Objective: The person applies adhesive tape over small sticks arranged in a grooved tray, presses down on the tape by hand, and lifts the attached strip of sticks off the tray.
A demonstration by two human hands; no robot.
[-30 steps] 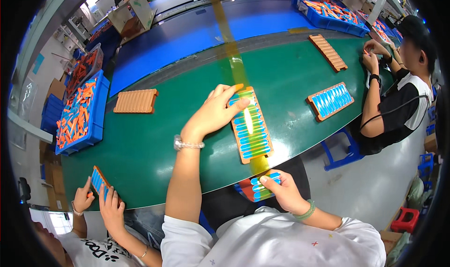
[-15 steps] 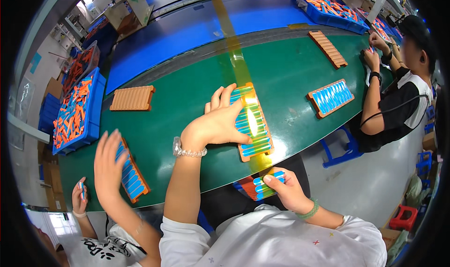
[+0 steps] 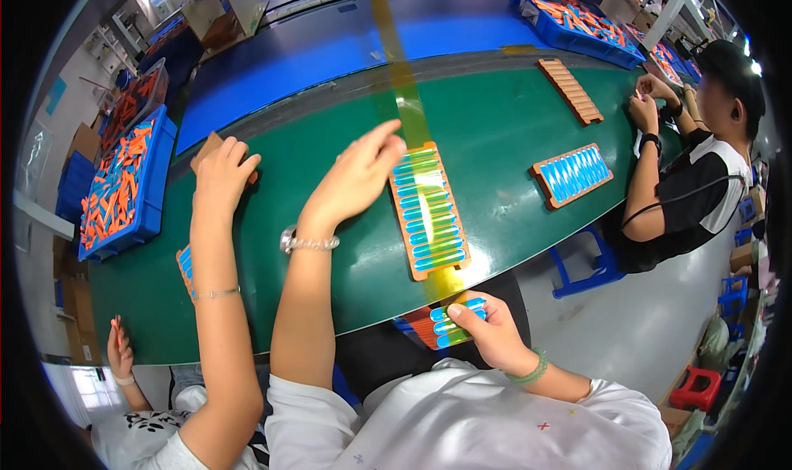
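Note:
My left hand (image 3: 351,185) is open, fingers stretched out, above the left edge of a brown ribbed tray (image 3: 406,237). A row of blue rounded strips (image 3: 435,229) lies crosswise in the tray. Clear yellow tape (image 3: 406,78) runs lengthwise over them from the far side of the table. At the tape's near end, beyond the table edge, my right hand (image 3: 495,330) is closed on several blue strips (image 3: 448,326) stuck to the tape. Its thumb presses on top. Just left of them shows a ribbed orange-red part (image 3: 419,330); what it belongs to is unclear.
A co-worker's arm (image 3: 221,247) reaches across on my left to another brown tray (image 3: 206,150); a partly hidden filled tray (image 3: 185,268) lies beside it. To the right are a filled tray (image 3: 576,176), a bare ribbed one (image 3: 569,91) and another seated worker (image 3: 689,157). Blue bins (image 3: 153,194) hold orange-and-blue pieces.
My left hand has lifted off the taped strips and moved left, uncovering the tray. My right hand keeps its hold. The co-worker's arm on the left has reached forward to the farther tray.

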